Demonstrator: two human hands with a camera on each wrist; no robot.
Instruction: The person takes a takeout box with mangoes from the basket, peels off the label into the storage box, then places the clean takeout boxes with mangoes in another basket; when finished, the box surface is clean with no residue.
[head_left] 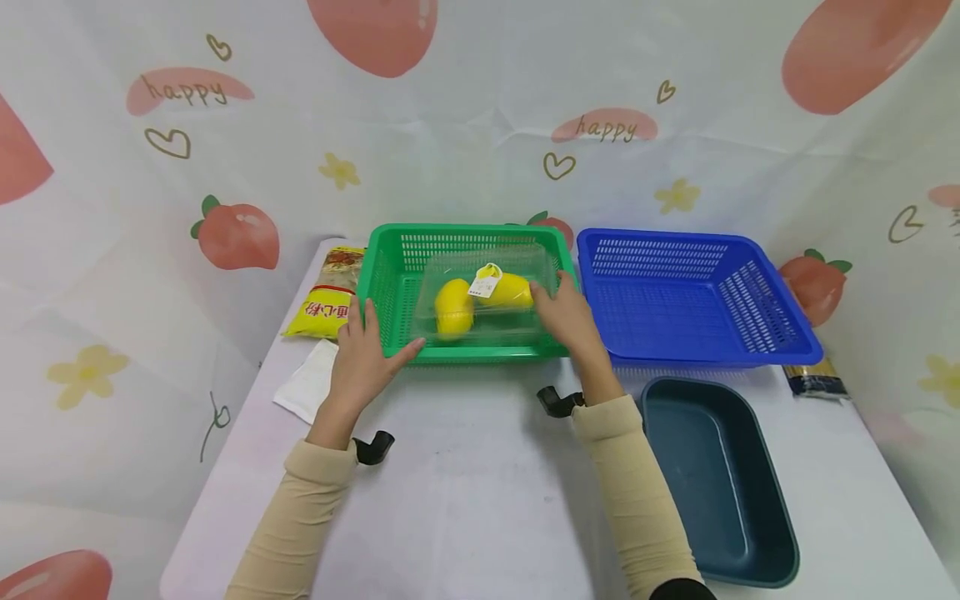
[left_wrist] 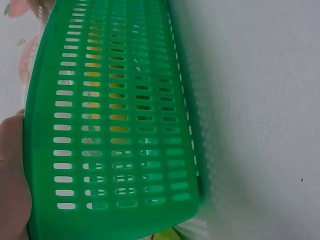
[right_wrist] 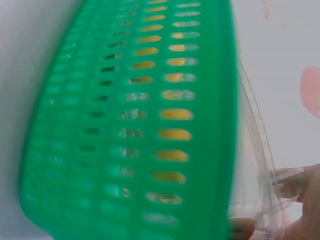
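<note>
A green slotted basket (head_left: 480, 356) stands at the back of the table. In it is a clear plastic container (head_left: 525, 260), tilted, with two yellow fruit-like pieces (head_left: 453, 308) seen in or through it. A white tag (head_left: 485, 286) hangs from the right-hand piece. My right hand (head_left: 566, 315) pinches the container's right end; in the right wrist view its fingers (right_wrist: 295, 185) are at the clear edge above the basket rim. My left hand (head_left: 363, 362) rests at the basket's front left corner, fingers extended along the left rim and thumb spread over the front rim.
Right of the green basket is a blue slotted basket (head_left: 697, 360). A dark teal tub (head_left: 712, 467) stands in front of it. At the left lie a yellow food packet (head_left: 322, 308) and a white packet (head_left: 309, 385). Another packet (head_left: 817, 382) shows partly beneath the blue basket's right side.
</note>
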